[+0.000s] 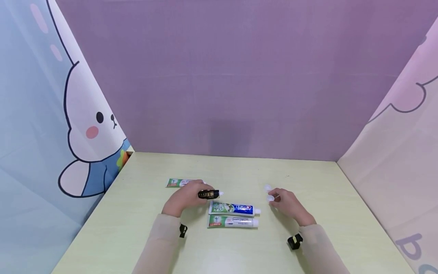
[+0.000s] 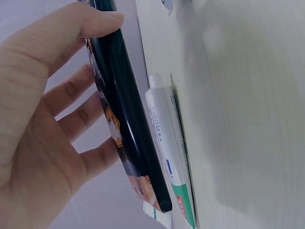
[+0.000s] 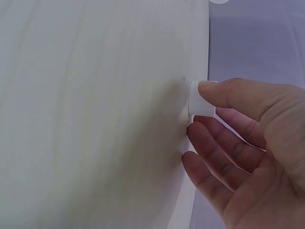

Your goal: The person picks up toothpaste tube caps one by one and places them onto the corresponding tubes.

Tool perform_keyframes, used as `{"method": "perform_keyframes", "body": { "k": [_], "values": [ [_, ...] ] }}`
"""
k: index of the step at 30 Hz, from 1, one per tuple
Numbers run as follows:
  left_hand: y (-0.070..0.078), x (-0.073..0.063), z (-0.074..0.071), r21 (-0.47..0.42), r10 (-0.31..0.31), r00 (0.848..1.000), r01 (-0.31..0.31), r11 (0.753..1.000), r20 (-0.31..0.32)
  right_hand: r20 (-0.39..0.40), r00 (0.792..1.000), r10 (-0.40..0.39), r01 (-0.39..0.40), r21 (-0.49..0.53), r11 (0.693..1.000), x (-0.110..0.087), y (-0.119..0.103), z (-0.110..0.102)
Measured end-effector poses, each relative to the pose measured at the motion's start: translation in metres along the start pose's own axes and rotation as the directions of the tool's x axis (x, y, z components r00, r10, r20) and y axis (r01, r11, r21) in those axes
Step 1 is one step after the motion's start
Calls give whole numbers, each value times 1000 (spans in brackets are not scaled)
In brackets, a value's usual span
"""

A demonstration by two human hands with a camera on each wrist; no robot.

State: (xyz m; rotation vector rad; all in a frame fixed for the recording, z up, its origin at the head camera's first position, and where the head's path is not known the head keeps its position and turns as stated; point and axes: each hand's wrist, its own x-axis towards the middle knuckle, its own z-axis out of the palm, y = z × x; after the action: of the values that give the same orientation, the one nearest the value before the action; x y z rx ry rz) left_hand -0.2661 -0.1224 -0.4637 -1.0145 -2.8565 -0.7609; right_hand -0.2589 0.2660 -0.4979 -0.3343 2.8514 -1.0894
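Observation:
My left hand (image 1: 191,193) grips a black tube (image 2: 119,86) with gold lettering, thumb on one side and fingers on the other. Its nozzle (image 1: 221,193) is bare and points right. Between thumb and fingers, my right hand (image 1: 287,203) pinches a small white cap (image 3: 202,99) right at the tabletop. Another white cap (image 1: 268,187) lies just beyond it. Below the left hand are two toothpaste tubes side by side, a blue-and-green one (image 1: 234,209) and a green-and-white one (image 1: 236,222). A further green-and-white toothpaste tube (image 1: 176,183) lies behind the left hand, partly hidden by it.
The pale wooden table (image 1: 260,251) runs back to a purple cloth wall (image 1: 219,76). A printed rabbit curtain (image 1: 92,91) hangs at the left, and a pink-and-white curtain (image 1: 397,152) at the right.

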Motion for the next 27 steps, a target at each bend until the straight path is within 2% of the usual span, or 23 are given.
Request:
{"method": "perform_keyframes", "body": {
  "k": [11,19,27],
  "values": [
    [1,3,1,-5,-1,1000,1,1000,3,2,1000,5,-5,40,999,-1,0,-2],
    [3,3,0,-6,-20,1000,20,1000,18,-4,1000,-12,12,38,999,-1,-1,-4],
    [3,4,0,-12,-9,1000,9,1000,7,-4,999,-33,33,24,999,-2,-2,-7]
  ]
}}
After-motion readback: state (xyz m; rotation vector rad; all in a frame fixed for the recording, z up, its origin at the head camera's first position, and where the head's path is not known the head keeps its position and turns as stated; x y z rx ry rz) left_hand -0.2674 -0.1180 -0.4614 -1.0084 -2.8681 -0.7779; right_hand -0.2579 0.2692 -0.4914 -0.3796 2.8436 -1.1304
